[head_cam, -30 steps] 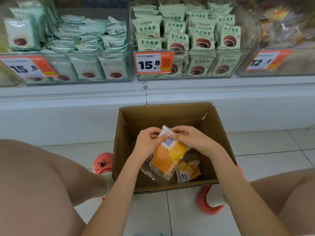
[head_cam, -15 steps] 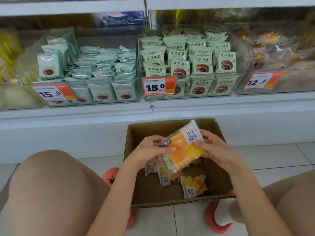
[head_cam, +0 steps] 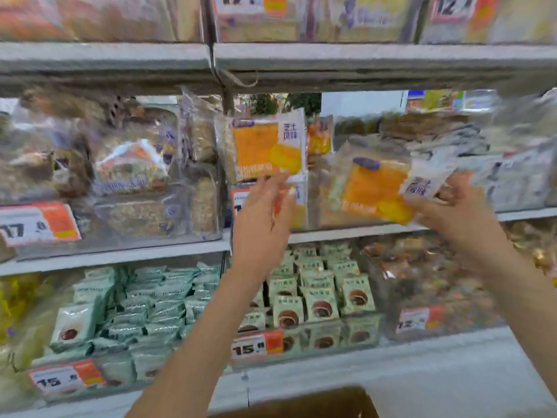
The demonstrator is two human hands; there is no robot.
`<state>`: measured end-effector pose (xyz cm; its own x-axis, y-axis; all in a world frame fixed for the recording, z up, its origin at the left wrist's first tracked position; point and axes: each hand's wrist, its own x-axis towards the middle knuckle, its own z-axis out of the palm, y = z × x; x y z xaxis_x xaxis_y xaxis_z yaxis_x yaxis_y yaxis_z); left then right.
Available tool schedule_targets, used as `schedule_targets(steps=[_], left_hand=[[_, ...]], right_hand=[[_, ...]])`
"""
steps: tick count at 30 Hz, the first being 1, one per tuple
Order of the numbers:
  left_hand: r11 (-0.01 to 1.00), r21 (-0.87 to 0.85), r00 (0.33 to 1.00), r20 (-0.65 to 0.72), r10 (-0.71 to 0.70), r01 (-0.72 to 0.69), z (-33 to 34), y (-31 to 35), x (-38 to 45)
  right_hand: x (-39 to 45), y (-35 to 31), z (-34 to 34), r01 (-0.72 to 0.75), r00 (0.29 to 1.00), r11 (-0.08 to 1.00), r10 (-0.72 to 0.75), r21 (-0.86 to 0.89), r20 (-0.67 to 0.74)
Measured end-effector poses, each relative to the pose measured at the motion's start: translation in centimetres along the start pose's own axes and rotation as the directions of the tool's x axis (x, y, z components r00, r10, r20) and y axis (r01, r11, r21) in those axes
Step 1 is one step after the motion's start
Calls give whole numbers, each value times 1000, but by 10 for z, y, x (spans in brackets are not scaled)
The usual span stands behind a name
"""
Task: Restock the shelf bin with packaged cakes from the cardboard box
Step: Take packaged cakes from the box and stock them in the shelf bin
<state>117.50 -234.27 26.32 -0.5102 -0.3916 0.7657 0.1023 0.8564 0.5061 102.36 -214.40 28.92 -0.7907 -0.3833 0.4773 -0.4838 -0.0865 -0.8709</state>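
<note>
Nearest, the cardboard box (head_cam: 297,402) shows only its top edge at the bottom of the view, contents hidden. Above it, both arms reach up to the middle shelf. The right hand (head_cam: 458,212) pinches one packaged cake (head_cam: 373,188) by its right end, fingers curled on the wrapper, holding it tilted in front of the clear shelf bin (head_cam: 313,212). The left hand (head_cam: 265,218) is raised with fingers fairly straight, fingertips touching the lower edge of an upright cake packet (head_cam: 265,146) at the bin's left front; whether it grips that packet cannot be told through the blur. Judged step: placing stock into the bin. The next move appears to call for lifting the held cake over the front wall and setting it upright beside the standing packet. Farther back, neighbouring bins hold other blurred goods.
</note>
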Motion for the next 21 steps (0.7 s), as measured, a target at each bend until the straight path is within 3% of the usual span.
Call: schedule_targets(steps=[1,3,6,9,15,21], left_hand=[[965,232,992,-4,129,-124,6,-8,19],[779,566,956,58,288,-269,21,-29,53],[576,760,927,91,364,-301,43,-56,77],[493,817,895,61,441,-298,49,-65,78],[500,811,869,22,495,-305,51,-67,79],[470,828,866,38,498,-307,53,-70,79]], right_hand=[[21,-10,-4,36,998,999,-36,-4,-59],[62,-24,-6,106,988,994,-109,-29,-114],[116,-34,13,132,983,981,-148,-145,-106],[167,-33,47,145,981,943,-176,-298,-81],[250,-12,106,53,999,894,-48,-445,22],[283,17,142,-85,988,931,125,-355,91]])
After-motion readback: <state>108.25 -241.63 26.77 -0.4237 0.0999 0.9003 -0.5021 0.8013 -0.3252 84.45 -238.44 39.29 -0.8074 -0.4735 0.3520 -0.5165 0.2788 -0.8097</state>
